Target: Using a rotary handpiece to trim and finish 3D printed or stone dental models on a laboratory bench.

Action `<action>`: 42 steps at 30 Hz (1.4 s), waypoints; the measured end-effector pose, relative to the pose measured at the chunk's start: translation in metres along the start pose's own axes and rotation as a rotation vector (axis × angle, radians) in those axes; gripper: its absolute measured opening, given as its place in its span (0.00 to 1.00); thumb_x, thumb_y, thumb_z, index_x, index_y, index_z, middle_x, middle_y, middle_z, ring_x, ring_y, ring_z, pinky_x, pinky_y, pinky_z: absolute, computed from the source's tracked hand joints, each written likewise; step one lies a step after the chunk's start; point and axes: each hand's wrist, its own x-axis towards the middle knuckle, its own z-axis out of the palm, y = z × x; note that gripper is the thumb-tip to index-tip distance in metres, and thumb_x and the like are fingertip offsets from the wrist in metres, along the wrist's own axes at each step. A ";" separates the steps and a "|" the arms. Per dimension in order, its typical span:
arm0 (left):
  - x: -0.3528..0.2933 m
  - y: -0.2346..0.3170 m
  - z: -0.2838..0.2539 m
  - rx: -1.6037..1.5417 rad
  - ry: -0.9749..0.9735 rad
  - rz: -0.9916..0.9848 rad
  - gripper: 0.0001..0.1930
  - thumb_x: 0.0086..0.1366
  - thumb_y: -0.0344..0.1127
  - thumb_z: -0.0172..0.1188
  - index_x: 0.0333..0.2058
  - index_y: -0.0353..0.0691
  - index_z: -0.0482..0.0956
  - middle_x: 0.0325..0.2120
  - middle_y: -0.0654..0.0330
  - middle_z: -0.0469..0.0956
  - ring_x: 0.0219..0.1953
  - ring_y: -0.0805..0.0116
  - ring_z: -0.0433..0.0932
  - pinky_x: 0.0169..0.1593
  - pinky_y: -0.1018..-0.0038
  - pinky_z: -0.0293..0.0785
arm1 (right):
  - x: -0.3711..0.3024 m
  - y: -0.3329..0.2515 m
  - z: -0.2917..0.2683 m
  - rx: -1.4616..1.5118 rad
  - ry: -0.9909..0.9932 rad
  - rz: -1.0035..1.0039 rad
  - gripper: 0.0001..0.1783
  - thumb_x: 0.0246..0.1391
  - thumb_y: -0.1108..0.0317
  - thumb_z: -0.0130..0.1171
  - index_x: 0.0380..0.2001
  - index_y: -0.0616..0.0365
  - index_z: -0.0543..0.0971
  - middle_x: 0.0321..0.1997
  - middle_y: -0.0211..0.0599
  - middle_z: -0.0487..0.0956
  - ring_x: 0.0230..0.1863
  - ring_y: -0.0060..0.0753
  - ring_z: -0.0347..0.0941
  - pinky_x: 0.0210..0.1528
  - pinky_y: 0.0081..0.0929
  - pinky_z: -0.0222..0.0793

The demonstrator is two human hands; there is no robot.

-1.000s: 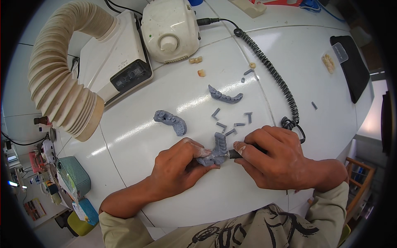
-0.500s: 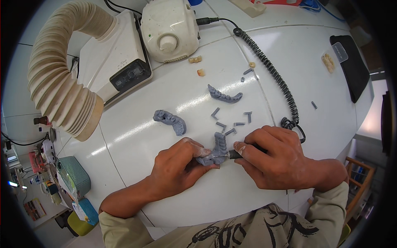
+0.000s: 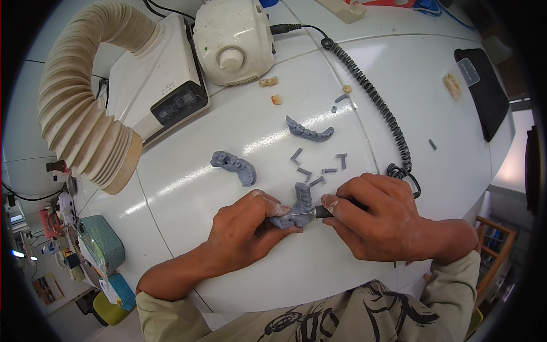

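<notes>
My left hand point(image 3: 245, 222) is closed on a grey dental model point(image 3: 303, 199), a curved row of teeth, gripping its left end between thumb and fingers. In my right hand point(image 3: 379, 216) is a dark rotary handpiece point(image 3: 323, 212), held like a pen. Its thin metal bur reaches left across the lower part of the model; whether the tip touches is too small to tell. Beyond my hands lie two more grey dental models, one to the left point(image 3: 235, 166) and one farther back point(image 3: 309, 131). Several short grey angled pieces point(image 3: 305, 173) are scattered just past the held model.
A white control box point(image 3: 233, 43) with a knob stands at the back, its coiled black cable point(image 3: 373, 88) running down to my right. At left, a ribbed suction hose point(image 3: 74, 97) arches over the table. Tooth-coloured pieces point(image 3: 268, 82) and a small clear box point(image 3: 454, 85) lie farther back.
</notes>
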 end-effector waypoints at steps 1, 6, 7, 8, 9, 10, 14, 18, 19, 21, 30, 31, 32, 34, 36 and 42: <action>0.000 0.000 0.000 -0.004 -0.003 -0.006 0.22 0.57 0.32 0.88 0.44 0.34 0.84 0.35 0.54 0.85 0.30 0.62 0.86 0.30 0.70 0.83 | 0.000 0.000 0.000 0.000 0.000 0.000 0.15 0.51 0.68 0.78 0.42 0.60 0.88 0.35 0.33 0.76 0.32 0.32 0.77 0.28 0.32 0.72; 0.000 0.001 0.000 -0.005 -0.001 -0.004 0.22 0.57 0.31 0.88 0.44 0.34 0.84 0.36 0.53 0.85 0.30 0.62 0.87 0.30 0.70 0.83 | 0.000 0.000 0.001 -0.002 0.008 0.005 0.16 0.51 0.67 0.79 0.42 0.60 0.88 0.35 0.33 0.76 0.32 0.33 0.77 0.28 0.32 0.72; 0.000 0.001 -0.001 -0.006 -0.001 -0.007 0.22 0.57 0.31 0.88 0.44 0.34 0.84 0.35 0.53 0.85 0.30 0.62 0.87 0.30 0.70 0.83 | 0.000 0.000 0.000 -0.002 0.008 0.005 0.16 0.51 0.67 0.79 0.42 0.60 0.88 0.35 0.33 0.76 0.32 0.33 0.77 0.28 0.32 0.72; 0.000 0.001 0.000 -0.009 -0.002 -0.009 0.22 0.57 0.31 0.88 0.44 0.34 0.84 0.35 0.53 0.85 0.30 0.62 0.87 0.30 0.70 0.83 | 0.000 0.000 0.000 0.006 0.003 0.002 0.16 0.51 0.67 0.79 0.42 0.60 0.88 0.35 0.33 0.76 0.32 0.33 0.77 0.28 0.32 0.72; 0.000 0.000 0.000 -0.011 -0.002 -0.009 0.22 0.57 0.31 0.88 0.44 0.34 0.84 0.35 0.53 0.85 0.30 0.62 0.87 0.30 0.70 0.83 | 0.000 0.000 -0.001 0.014 -0.001 -0.001 0.16 0.51 0.67 0.79 0.42 0.60 0.87 0.35 0.33 0.76 0.32 0.33 0.77 0.28 0.32 0.72; 0.000 -0.001 0.001 -0.014 0.002 -0.002 0.22 0.57 0.31 0.88 0.44 0.34 0.84 0.35 0.53 0.85 0.30 0.62 0.87 0.30 0.70 0.83 | 0.000 0.000 0.000 0.013 -0.002 0.000 0.16 0.51 0.67 0.79 0.42 0.60 0.87 0.35 0.33 0.76 0.32 0.33 0.77 0.28 0.32 0.72; 0.000 -0.002 0.001 -0.013 0.011 0.024 0.22 0.57 0.30 0.87 0.44 0.33 0.84 0.35 0.53 0.85 0.30 0.61 0.87 0.30 0.70 0.84 | 0.000 0.000 0.001 0.004 0.004 0.008 0.16 0.51 0.68 0.79 0.42 0.59 0.87 0.35 0.33 0.76 0.32 0.33 0.77 0.28 0.32 0.71; 0.001 0.000 0.000 -0.012 0.004 0.012 0.22 0.57 0.30 0.88 0.44 0.33 0.84 0.35 0.53 0.85 0.30 0.61 0.87 0.30 0.69 0.84 | 0.000 0.000 -0.001 0.026 -0.008 0.002 0.15 0.52 0.68 0.78 0.42 0.59 0.87 0.35 0.33 0.76 0.31 0.33 0.77 0.28 0.32 0.71; 0.001 0.000 0.000 -0.011 0.004 0.012 0.22 0.56 0.30 0.88 0.43 0.33 0.84 0.35 0.53 0.85 0.30 0.61 0.87 0.30 0.69 0.84 | 0.000 0.000 -0.001 0.026 -0.008 0.002 0.15 0.52 0.68 0.78 0.42 0.59 0.87 0.35 0.33 0.76 0.31 0.33 0.77 0.28 0.32 0.71; 0.001 0.000 0.000 -0.010 0.003 0.012 0.22 0.56 0.30 0.88 0.43 0.33 0.84 0.35 0.53 0.85 0.30 0.60 0.87 0.30 0.69 0.83 | 0.000 0.000 0.001 0.020 0.003 0.013 0.15 0.52 0.68 0.78 0.42 0.59 0.88 0.35 0.32 0.76 0.31 0.32 0.77 0.28 0.32 0.71; 0.000 -0.001 0.000 -0.010 -0.003 -0.001 0.22 0.56 0.30 0.88 0.43 0.33 0.83 0.35 0.52 0.86 0.32 0.60 0.88 0.31 0.69 0.84 | 0.000 0.000 0.001 0.013 0.012 0.011 0.15 0.51 0.68 0.79 0.42 0.59 0.88 0.34 0.33 0.76 0.32 0.33 0.77 0.28 0.32 0.72; 0.000 0.000 0.000 -0.008 0.000 0.010 0.22 0.56 0.30 0.88 0.43 0.33 0.83 0.35 0.52 0.85 0.32 0.60 0.88 0.31 0.69 0.85 | 0.000 0.000 0.001 0.013 0.012 0.010 0.15 0.51 0.68 0.79 0.42 0.59 0.88 0.34 0.33 0.76 0.32 0.33 0.77 0.28 0.32 0.72; 0.000 -0.001 0.000 -0.008 0.002 0.021 0.22 0.56 0.30 0.88 0.43 0.33 0.83 0.35 0.52 0.85 0.32 0.60 0.88 0.31 0.69 0.85 | 0.000 0.001 0.000 0.018 0.002 0.005 0.16 0.51 0.68 0.79 0.42 0.59 0.88 0.34 0.33 0.76 0.32 0.33 0.77 0.28 0.32 0.72; 0.001 0.000 -0.001 -0.005 -0.006 0.015 0.22 0.56 0.30 0.88 0.43 0.34 0.83 0.35 0.53 0.85 0.32 0.60 0.88 0.31 0.69 0.85 | -0.001 0.001 -0.001 0.023 -0.008 0.000 0.16 0.51 0.68 0.79 0.42 0.59 0.88 0.35 0.33 0.76 0.32 0.33 0.78 0.28 0.32 0.72; 0.001 0.001 -0.001 0.000 -0.012 0.008 0.21 0.56 0.30 0.88 0.43 0.34 0.83 0.35 0.53 0.85 0.32 0.60 0.88 0.31 0.69 0.85 | -0.001 0.000 -0.001 0.018 -0.004 0.013 0.16 0.50 0.68 0.79 0.42 0.59 0.88 0.35 0.33 0.76 0.32 0.34 0.78 0.28 0.32 0.73; 0.001 0.000 0.000 -0.002 -0.002 0.008 0.21 0.57 0.31 0.87 0.43 0.34 0.83 0.35 0.53 0.85 0.31 0.61 0.87 0.31 0.69 0.84 | -0.001 0.000 0.000 0.028 -0.007 0.014 0.15 0.50 0.68 0.78 0.41 0.59 0.87 0.35 0.33 0.76 0.32 0.34 0.78 0.28 0.33 0.73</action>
